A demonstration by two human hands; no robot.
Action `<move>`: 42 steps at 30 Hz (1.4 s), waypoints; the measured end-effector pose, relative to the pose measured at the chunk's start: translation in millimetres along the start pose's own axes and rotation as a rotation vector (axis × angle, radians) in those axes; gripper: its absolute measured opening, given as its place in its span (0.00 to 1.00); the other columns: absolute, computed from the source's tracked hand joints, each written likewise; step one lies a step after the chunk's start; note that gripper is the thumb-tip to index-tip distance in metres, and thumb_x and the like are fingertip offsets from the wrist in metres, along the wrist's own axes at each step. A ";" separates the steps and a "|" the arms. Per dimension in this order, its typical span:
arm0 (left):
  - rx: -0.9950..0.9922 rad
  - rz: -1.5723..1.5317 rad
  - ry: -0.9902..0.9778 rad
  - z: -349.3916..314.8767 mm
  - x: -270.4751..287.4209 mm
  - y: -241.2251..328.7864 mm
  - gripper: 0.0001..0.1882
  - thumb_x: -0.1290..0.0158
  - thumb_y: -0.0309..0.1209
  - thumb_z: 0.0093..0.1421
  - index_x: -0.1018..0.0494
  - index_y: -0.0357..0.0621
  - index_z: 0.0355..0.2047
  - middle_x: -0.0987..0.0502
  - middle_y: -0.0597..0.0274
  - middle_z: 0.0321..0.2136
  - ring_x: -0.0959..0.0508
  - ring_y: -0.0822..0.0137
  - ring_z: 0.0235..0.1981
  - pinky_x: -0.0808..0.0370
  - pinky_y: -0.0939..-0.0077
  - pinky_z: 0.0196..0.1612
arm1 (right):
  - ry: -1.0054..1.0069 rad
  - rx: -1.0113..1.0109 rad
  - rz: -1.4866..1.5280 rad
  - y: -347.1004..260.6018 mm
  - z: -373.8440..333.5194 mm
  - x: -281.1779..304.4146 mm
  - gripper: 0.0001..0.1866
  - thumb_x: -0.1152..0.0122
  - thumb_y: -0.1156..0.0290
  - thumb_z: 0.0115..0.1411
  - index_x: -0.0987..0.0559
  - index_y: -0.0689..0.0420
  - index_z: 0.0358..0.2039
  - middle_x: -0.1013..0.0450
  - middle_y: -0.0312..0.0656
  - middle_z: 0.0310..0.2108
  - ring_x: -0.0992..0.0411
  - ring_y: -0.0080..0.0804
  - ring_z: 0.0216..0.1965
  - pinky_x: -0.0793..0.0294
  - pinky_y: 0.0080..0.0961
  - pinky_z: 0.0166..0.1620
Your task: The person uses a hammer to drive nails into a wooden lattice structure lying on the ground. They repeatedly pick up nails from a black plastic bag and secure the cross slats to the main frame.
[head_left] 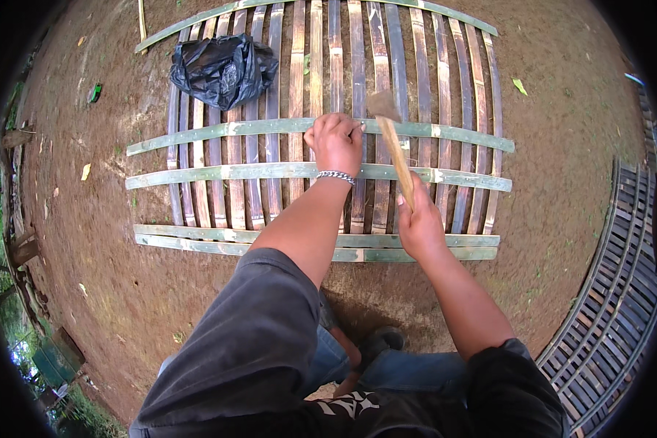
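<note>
My right hand (422,223) is closed round the wooden handle of a hammer (396,157). The hammer's head, blurred, is raised near a green bamboo strip (460,133) that crosses a panel of split bamboo slats (423,80). On that same strip rests my left hand (336,142), its fingers pinched together just left of the hammer head. Whatever the pinch holds is too small to make out. A chain bracelet (336,176) circles my left wrist. Just nearer to me runs a second green crosswise strip (219,173), partly covered by my left forearm.
A crumpled black plastic bag (226,69) lies on the panel's far left slats. Two green strips (190,237) lie along the panel's near edge. Another slatted bamboo panel (606,299) is on the right. Brown dirt ground (95,219) surrounds the work, with scattered leaves.
</note>
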State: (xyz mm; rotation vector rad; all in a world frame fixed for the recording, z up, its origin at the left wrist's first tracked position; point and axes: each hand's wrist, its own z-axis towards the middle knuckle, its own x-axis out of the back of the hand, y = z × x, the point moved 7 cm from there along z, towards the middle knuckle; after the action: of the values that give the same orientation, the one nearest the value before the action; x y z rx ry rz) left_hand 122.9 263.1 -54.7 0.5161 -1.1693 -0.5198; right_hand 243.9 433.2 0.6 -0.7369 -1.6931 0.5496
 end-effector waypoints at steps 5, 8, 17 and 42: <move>-0.008 -0.023 -0.002 0.6 -1.8 -0.2 0.01 0.35 0.28 0.54 0.17 0.48 0.28 0.19 0.66 0.37 0.25 0.59 0.49 0.41 0.58 0.56 | -0.111 -0.117 -0.065 12.3 3.2 -6.8 0.30 0.48 0.74 0.67 0.41 0.52 0.69 0.27 0.61 0.54 0.27 0.66 0.51 0.25 0.55 0.52; -0.011 -0.024 0.000 0.6 -1.6 -0.9 0.01 0.36 0.28 0.55 0.17 0.48 0.28 0.18 0.67 0.38 0.25 0.60 0.49 0.41 0.58 0.56 | -0.058 -0.092 -0.047 5.1 3.5 0.2 0.30 0.48 0.74 0.67 0.41 0.53 0.69 0.27 0.62 0.54 0.26 0.65 0.51 0.25 0.55 0.52; 0.002 -0.043 0.028 1.3 2.6 0.9 0.02 0.36 0.27 0.54 0.17 0.49 0.26 0.18 0.69 0.35 0.26 0.61 0.48 0.41 0.56 0.56 | -0.141 -0.123 -0.067 3.4 2.1 6.5 0.29 0.47 0.75 0.67 0.40 0.56 0.68 0.27 0.66 0.51 0.26 0.67 0.49 0.25 0.56 0.51; -0.232 0.556 -0.665 -4.9 20.2 -15.7 0.61 0.59 0.77 0.57 0.56 0.43 0.76 0.55 0.54 0.76 0.60 0.57 0.78 0.66 0.42 0.76 | -0.158 -0.240 -0.079 1.3 14.9 13.2 0.29 0.48 0.73 0.68 0.40 0.56 0.69 0.27 0.63 0.55 0.26 0.65 0.53 0.25 0.54 0.54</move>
State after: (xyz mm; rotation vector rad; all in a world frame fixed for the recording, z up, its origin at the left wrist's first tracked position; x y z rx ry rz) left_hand 131.9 238.9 -51.5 -0.2168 -1.7780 -0.3359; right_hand 227.7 443.9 5.1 -0.8098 -1.9491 0.3601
